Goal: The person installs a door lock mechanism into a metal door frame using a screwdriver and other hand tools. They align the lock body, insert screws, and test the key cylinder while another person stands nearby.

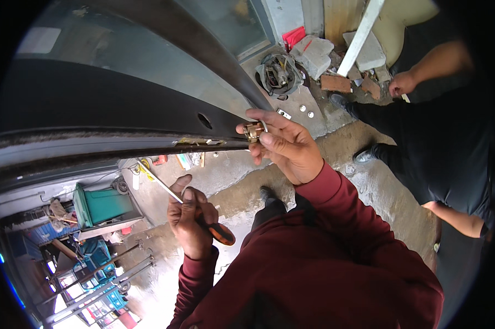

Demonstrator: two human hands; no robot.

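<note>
The left hand (193,222) is closed around a screwdriver (223,234), thumb and fingers wrapped where the shaft meets the orange-and-black handle. The tool's long axis runs slantwise, with the butt of the handle toward the lower right, near the person's body, and the pale, straight shaft pointing to the upper left, its far end below the edge of the dark door (121,101). The right hand (291,145) pinches a small brass-coloured lock part (253,132) between thumb and fingers, at the door's near end; a curved silvery piece shows at its right side, and the fingers hide too much of the part to tell its long axis. An oval hole (204,120) opens in the door face just left of this hand, and a worn brass-coloured fitting (199,141) is set in the door edge below the hole. Beyond the right hand, a bucket of tools (280,75) stands on the ground beside pale rubble (313,55) and a reddish brick (336,84). A co-worker in black (448,148) stands at the right. Farther off at the lower left is a green bin (106,207).
</note>
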